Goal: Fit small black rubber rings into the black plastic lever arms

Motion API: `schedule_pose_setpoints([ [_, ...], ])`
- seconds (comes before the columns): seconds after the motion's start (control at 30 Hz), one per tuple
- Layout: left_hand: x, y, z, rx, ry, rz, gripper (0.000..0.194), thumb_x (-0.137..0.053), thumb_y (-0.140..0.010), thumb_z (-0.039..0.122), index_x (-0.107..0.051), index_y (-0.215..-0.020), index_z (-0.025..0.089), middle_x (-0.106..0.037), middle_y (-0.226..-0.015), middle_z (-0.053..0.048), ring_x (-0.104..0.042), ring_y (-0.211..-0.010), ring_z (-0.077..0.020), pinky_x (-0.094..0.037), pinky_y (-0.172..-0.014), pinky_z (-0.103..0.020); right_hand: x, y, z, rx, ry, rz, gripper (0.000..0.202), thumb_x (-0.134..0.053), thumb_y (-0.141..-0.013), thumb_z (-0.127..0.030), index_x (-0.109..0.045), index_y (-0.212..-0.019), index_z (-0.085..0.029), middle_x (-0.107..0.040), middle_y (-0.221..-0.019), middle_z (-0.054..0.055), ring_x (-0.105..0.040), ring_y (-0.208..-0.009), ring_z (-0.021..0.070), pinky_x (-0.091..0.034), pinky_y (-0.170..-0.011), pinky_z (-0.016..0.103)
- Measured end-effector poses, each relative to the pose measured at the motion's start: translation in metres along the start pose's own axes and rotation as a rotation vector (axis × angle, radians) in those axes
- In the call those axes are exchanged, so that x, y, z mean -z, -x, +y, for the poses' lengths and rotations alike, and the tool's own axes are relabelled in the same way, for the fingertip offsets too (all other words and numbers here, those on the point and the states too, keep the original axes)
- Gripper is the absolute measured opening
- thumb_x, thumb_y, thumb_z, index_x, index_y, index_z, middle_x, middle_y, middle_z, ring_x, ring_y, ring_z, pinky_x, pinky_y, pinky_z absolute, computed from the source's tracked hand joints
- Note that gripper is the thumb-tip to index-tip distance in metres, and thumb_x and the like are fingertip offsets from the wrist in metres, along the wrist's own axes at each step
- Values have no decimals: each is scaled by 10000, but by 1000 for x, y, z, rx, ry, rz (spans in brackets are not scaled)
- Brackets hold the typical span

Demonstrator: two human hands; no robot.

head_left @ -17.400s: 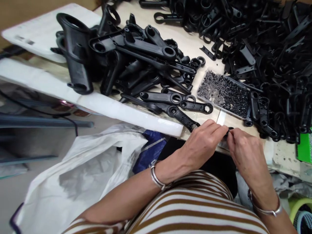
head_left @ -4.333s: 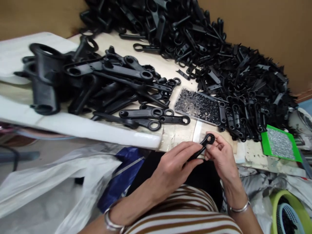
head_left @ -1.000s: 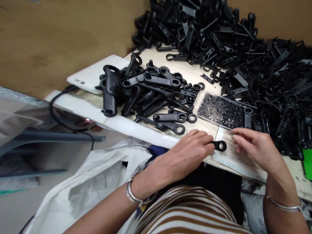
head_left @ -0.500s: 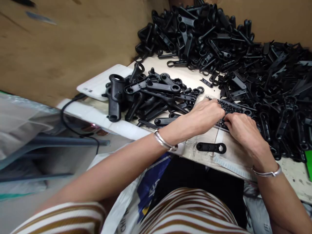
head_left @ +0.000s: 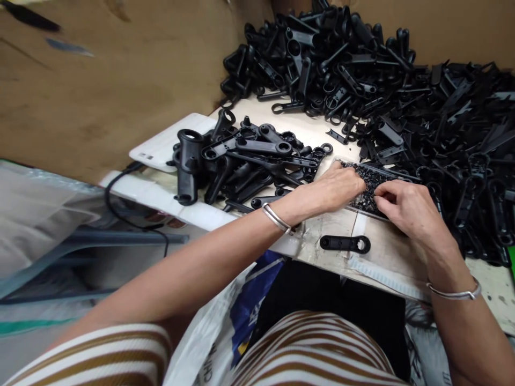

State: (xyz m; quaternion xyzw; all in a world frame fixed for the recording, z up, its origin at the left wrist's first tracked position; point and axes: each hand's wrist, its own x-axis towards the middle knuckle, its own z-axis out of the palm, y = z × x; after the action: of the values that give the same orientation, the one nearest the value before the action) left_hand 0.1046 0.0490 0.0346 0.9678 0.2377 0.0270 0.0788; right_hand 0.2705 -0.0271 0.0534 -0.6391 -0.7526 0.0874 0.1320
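Note:
A shallow clear tray (head_left: 370, 214) holds a mass of tiny black parts (head_left: 365, 195). Over the tray's left part lies my left hand (head_left: 337, 188), its fingers curled down into the tiny parts and their tips hidden. My right hand (head_left: 408, 206) is at the tray's right side, thumb and forefinger pinched together; whatever they hold is too small to make out. A small gap separates the two hands. On the table's front edge, just below the tray, a single flat black arm-shaped piece (head_left: 345, 243) lies with its ring end to the right.
Black hollow arm pieces (head_left: 257, 155) are heaped left of the tray, beside a white flat device (head_left: 169, 142) with a black cable (head_left: 110, 201). Large piles of black parts (head_left: 346, 64) fill the back and right. Cardboard walls (head_left: 120, 80) stand behind.
My right hand has moved slightly right, away from my left hand, uncovering more tiny parts between them. My left hand has shifted slightly left. The camera view has shifted a little.

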Motion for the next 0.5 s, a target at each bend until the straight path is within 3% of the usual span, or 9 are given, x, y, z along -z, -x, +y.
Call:
schedule_pose_setpoints([
  [0.1, -4, 2, -4, 16, -19, 17, 270, -436, -766, -51, -566, -628, 142, -562, -589, -25, -526, -665, -164, -282, -668, -310, 3, 5, 2, -51, -180, 108, 156, -566, -779, -207, -719, -751, -198, -705, -713, 15, -622, -643, 155, -454, -661, 277],
  [0.27, -7, 4, -10, 30, 78, 127, 250, -455, -774, -11, -635, -697, 145, -607, -637, -32, -543, -673, -158, -330, -685, -289, 0, 13, 8, -243, -464, 143, 123, -637, -756, -277, -725, -789, -198, -723, -707, 31, -677, -665, 195, -514, -632, 304],
  [0.4, -3, -3, -6, 92, 80, 176, 244, -468, -813, 19, -672, -784, 149, -659, -755, -61, -577, -736, -178, -355, -690, -295, -3, 17, 12, -293, -558, 158, 129, -681, -740, -296, -714, -804, -188, -719, -707, 37, -683, -652, 193, -540, -619, 304],
  [0.5, -2, -10, 1, 15, 45, 154, 250, -454, -846, 14, -646, -762, 150, -648, -783, -63, -583, -822, -206, -358, -724, -319, -3, 20, 12, -291, -596, 191, 121, -691, -741, -291, -708, -801, -188, -713, -720, 34, -680, -646, 183, -550, -624, 300],
])
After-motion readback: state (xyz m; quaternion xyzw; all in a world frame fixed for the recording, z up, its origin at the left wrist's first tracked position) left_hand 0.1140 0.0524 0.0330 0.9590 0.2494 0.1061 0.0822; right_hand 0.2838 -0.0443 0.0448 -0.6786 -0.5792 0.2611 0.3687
